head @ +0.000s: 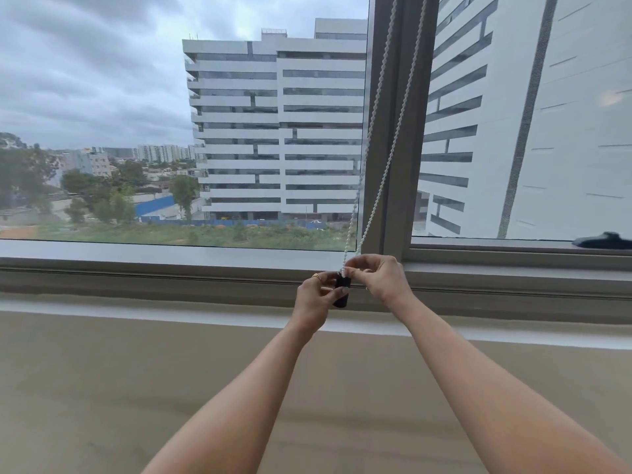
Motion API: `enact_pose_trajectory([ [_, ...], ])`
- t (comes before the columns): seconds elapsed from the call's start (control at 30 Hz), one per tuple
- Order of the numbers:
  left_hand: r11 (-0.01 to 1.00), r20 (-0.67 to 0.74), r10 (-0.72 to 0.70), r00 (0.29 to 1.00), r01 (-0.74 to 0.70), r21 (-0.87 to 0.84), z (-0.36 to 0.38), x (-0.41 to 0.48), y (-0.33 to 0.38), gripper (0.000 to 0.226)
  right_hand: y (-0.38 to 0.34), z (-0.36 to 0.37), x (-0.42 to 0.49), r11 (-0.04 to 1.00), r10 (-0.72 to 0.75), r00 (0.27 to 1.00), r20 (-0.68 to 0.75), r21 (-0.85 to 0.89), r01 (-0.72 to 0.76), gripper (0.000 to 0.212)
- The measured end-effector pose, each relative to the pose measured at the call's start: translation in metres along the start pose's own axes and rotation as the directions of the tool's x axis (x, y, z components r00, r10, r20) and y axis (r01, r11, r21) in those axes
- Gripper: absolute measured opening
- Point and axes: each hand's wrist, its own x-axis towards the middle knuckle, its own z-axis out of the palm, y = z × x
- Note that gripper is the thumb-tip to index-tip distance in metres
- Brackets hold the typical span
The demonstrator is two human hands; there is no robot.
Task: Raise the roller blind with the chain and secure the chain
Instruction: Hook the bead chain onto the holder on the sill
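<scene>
The left hand is curled round a small black holder at the lower window frame. The bead chain, a light, limp double strand judged slippery unless pinched at its beads, runs down into the holder from above, and the blind itself is not seen. The chain's lowest beads are pinched in the fingertips of the right hand, just above the holder. Open room is left in front, though the upright post stands close behind the chain.
</scene>
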Motion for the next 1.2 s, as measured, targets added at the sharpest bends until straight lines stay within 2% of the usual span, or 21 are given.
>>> enact_pose_trajectory([
  [0.17,0.995,0.027,-0.014,1.000,0.017,-0.095,0.004,-0.002,0.006,0.016,-0.005,-0.002,-0.005,0.993,0.015,0.999,0.039,0.118,-0.019,0.006],
  [0.3,0.972,0.031,-0.051,0.998,0.056,-0.230,0.004,-0.004,0.008,0.019,-0.005,-0.001,-0.007,0.975,0.061,0.993,0.098,0.207,-0.080,0.002],
  [0.47,0.914,0.055,-0.083,0.995,0.098,-0.395,0.002,-0.006,0.007,0.023,-0.002,0.002,-0.005,0.953,0.084,0.984,0.158,0.275,-0.126,0.012],
  [0.57,0.901,0.051,-0.083,0.995,0.097,-0.422,0.000,-0.005,0.008,0.023,-0.002,0.003,-0.005,0.940,0.072,0.984,0.165,0.318,-0.122,0.013],
  [0.73,0.911,0.056,-0.060,0.997,0.077,-0.404,-0.002,-0.003,0.010,0.018,-0.003,0.002,-0.005,0.936,0.029,0.990,0.141,0.343,-0.076,0.003],
  [0.9,0.906,0.045,-0.046,0.998,0.061,-0.418,-0.004,-0.003,0.010,0.016,-0.001,0.001,-0.003,0.914,0.028,0.984,0.175,0.394,-0.096,0.012],
  [1.07,0.893,0.094,-0.032,0.995,0.071,-0.445,-0.007,-0.002,0.009,0.015,0.000,-0.001,0.001,0.909,0.044,0.972,0.229,0.394,-0.134,0.021],
  [1.2,0.833,0.128,-0.075,0.989,0.133,-0.536,-0.006,0.000,0.010,0.021,0.000,-0.003,0.006,0.899,0.064,0.966,0.252,0.406,-0.165,0.029],
])
